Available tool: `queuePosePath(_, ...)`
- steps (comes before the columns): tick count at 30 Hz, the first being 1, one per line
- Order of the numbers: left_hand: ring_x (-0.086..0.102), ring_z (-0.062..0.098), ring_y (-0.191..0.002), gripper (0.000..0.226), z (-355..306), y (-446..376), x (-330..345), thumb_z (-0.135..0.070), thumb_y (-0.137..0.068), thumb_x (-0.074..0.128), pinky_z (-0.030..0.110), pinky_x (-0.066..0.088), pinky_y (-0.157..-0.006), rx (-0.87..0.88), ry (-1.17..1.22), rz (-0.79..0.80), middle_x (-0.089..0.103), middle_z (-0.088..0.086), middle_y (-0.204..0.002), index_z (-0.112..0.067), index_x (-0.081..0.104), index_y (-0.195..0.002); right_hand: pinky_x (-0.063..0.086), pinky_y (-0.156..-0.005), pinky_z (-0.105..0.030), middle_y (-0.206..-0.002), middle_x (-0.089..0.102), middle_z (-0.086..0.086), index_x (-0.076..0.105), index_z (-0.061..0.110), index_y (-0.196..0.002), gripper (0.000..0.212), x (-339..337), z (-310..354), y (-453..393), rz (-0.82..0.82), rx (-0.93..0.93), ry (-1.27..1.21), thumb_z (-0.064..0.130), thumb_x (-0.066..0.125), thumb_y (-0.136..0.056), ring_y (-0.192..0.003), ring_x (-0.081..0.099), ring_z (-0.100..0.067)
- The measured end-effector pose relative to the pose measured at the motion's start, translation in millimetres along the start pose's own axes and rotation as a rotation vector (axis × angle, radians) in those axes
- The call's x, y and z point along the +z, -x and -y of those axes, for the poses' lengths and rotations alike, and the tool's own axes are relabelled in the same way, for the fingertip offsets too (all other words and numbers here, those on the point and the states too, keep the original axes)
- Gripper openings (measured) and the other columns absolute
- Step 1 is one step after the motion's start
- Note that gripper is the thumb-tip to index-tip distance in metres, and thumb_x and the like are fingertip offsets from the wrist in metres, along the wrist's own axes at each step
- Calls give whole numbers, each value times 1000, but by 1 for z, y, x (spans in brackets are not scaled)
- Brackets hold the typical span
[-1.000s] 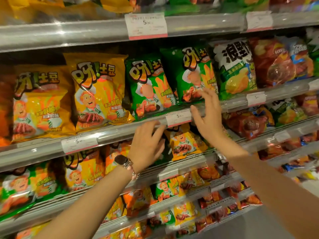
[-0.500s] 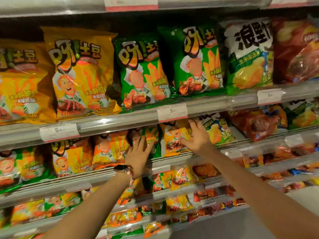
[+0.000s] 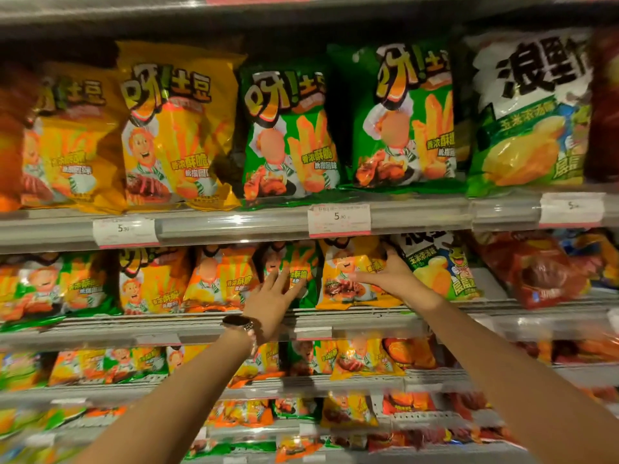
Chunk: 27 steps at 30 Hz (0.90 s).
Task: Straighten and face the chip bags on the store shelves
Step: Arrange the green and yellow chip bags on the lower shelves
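Both my hands reach to the second shelf [image 3: 335, 321] of chip bags. My left hand [image 3: 273, 296], a watch on its wrist, lies with spread straight fingers against a small green chip bag [image 3: 301, 266]. My right hand [image 3: 390, 274] holds the right side of a small yellow chip bag [image 3: 345, 272], thumb across its front and fingers round its edge. Both bags stand upright side by side. Above them, large yellow bags [image 3: 174, 128] and large green bags [image 3: 288, 135] stand facing forward.
A white-and-green bag [image 3: 435, 262] and dark red bags [image 3: 536, 266] stand right of my right hand. Price tags [image 3: 338, 219] hang on the rail above the hands. Lower shelves [image 3: 301, 383] hold several smaller bags. More orange and green bags [image 3: 150, 283] fill the second shelf's left.
Both hands dropped from the upper shelf rail to the second shelf. The left hand now rests on the green bag and the right hand has taken hold of the yellow bag.
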State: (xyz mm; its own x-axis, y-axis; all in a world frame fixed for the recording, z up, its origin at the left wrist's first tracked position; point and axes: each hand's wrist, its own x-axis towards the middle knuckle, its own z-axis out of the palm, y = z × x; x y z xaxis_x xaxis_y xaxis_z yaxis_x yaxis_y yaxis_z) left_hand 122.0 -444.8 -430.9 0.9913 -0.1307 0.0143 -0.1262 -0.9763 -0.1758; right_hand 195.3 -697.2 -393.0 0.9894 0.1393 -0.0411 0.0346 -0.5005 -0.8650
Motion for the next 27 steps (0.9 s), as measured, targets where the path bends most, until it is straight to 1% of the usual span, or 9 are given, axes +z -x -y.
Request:
queuePosePath(4,-4,30,-147,104,-1,5,-8,4,-82,63,43,18,-116,19,23,37,-13,9,-160,-32,-6,-151,44,-101,-36,-126,57,-2,40,14,-134,95,5,0,2,-28,-33,-149,34,90,-57,-116,54,-19)
queuePosePath(6,6,29,-146,95,2,13,-16,-19,-83,70,40,21,-116,64,119,-4,-3,11,-160,-25,6,-153,42,-104,-42,-128,56,-4,40,14,-136,95,10,3,6,-43,-55,-193,31,90,-57,-118,53,-21)
queuePosePath(8,26,33,-140,84,7,26,-25,-40,-82,69,40,29,-112,109,192,-160,20,16,-156,-15,26,-150,42,-104,-41,-128,56,-4,39,15,-136,95,15,7,11,-69,-76,-224,32,90,-58,-118,53,-21)
queuePosePath(10,48,40,-122,72,14,37,-32,-37,-78,75,49,43,-100,78,199,-386,45,24,-138,-5,48,-136,43,-99,-35,-126,56,-3,38,15,-135,96,22,12,15,-93,-90,-238,36,89,-57,-117,53,-21)
queuePosePath(14,52,49,-112,72,26,46,-33,-32,-66,85,58,47,-87,-254,269,-692,51,31,-124,0,54,-123,45,-96,-35,-121,58,0,43,17,-128,92,31,25,24,-107,-125,-254,41,89,-53,-114,55,-20)
queuePosePath(18,20,42,-140,118,43,46,-32,-59,-60,81,55,27,-108,-637,476,-439,22,29,-149,-2,24,-146,50,-83,-34,-103,62,8,45,31,-107,78,44,33,37,-106,-156,-209,54,85,-44,-99,61,-15)
queuePosePath(20,23,39,-139,128,52,44,-28,-66,-56,78,53,29,-109,-691,523,-358,24,27,-149,-3,16,-148,49,-75,-28,-96,63,14,44,36,-100,75,50,35,41,-94,-173,-191,60,83,-41,-92,63,-10)
queuePosePath(25,40,37,-127,117,63,42,-25,-65,-60,77,53,39,-99,-727,586,-356,42,21,-138,-2,25,-142,51,-82,-31,-104,65,14,43,32,-118,93,68,46,53,-77,-192,-222,65,80,-39,-98,63,-9)
queuePosePath(27,45,37,-121,109,64,41,-29,-66,-58,77,53,41,-96,-756,609,-345,47,19,-131,-3,32,-135,50,-83,-32,-102,62,20,41,36,-118,87,75,50,57,-104,-185,-218,59,83,-44,-95,62,-4)
